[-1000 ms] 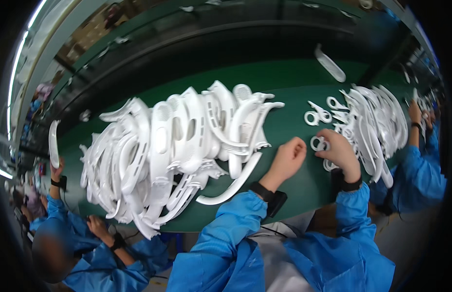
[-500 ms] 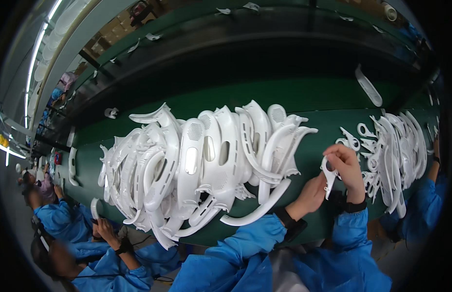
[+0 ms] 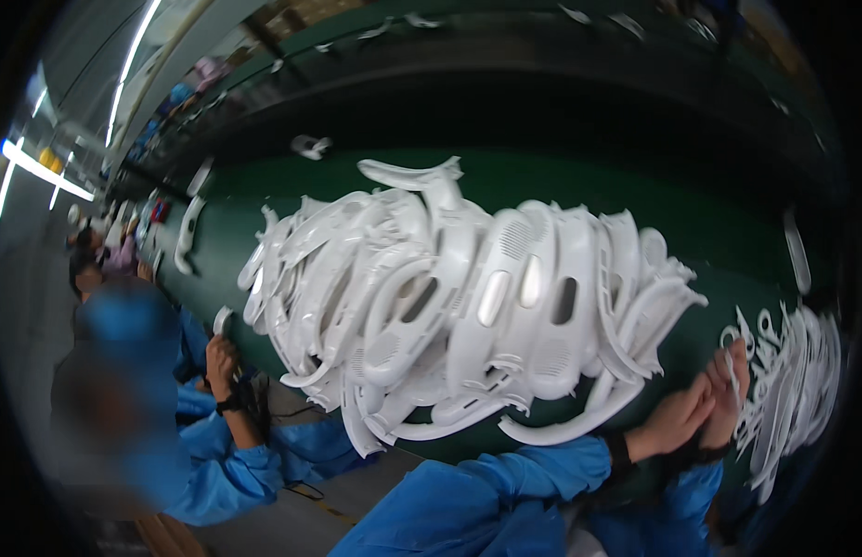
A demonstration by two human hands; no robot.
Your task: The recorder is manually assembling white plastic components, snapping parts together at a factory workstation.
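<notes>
My right hand (image 3: 726, 399) pinches a small white plastic part with a ring at one end (image 3: 732, 364), held upright near the right side of the bench. Beside it, my left hand (image 3: 674, 420) has its fingers stretched toward the right hand, touching or almost touching it; I see nothing in them. Just past my right hand lie several similar white ring-ended parts (image 3: 763, 351) and a stack of long curved white pieces (image 3: 802, 390). To the left of my hands spreads a large heap of curved white plastic shells (image 3: 505, 306), some with slots and dotted grilles.
The green bench top (image 3: 533, 176) runs under the heap. One long white shell (image 3: 797, 251) lies alone at the far right, another (image 3: 187, 234) at the left. A co-worker in blue sleeves (image 3: 234, 464) sits at my left, one hand (image 3: 221, 364) near a small white piece (image 3: 223, 321).
My view has swung left, so the heap and my hands appear further right. My right hand still has the ring-ended part, now turned more edge-on. My left hand's fingers now point toward the right hand.
</notes>
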